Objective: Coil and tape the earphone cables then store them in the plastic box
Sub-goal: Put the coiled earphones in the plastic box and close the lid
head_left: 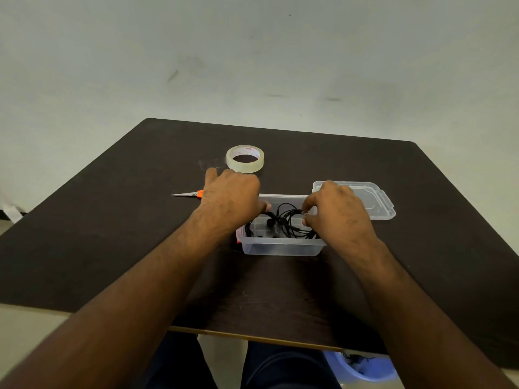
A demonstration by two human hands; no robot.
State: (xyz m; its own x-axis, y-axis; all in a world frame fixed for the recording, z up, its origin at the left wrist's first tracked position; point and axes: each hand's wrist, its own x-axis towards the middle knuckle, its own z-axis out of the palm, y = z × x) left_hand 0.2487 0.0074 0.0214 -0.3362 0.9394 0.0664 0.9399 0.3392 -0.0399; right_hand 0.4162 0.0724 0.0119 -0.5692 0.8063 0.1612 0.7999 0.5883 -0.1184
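Already both hands grip black earphone cables (283, 220) inside the clear plastic box (280, 247): left hand (231, 197) pinching one side, right hand (337, 211) the other. Springy loops could snag and tip it.

Dark brown table (84, 248) with a light front edge strip, set against a pale greenish wall (252, 51) that carries a few dark scuff marks. Orange-handled scissors (187, 194) lie flat on the table's left part, blades pointing left, handles partly hidden. Under the table's front edge, a blue bin (362, 366) with dark stuff inside, contents unclear.
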